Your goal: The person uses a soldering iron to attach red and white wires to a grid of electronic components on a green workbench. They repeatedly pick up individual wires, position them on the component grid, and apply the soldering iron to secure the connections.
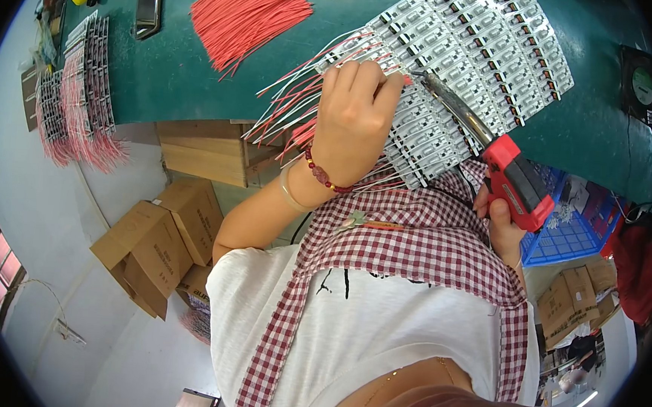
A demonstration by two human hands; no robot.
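We see the left hand (355, 111) curled, fingertips pressing red and white wires (295, 99) onto the board strips (473, 51) on the green bench (176, 72). The right hand (502, 223) grips a red-handled soldering iron (489, 143) — its tip sits at the strips, just beside the left fingers. A loose red wire bundle (248, 13) lies farther up the bench.

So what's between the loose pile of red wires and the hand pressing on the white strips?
In the head view, bare green table, then red and white wires fanning out from the strips under the left hand.
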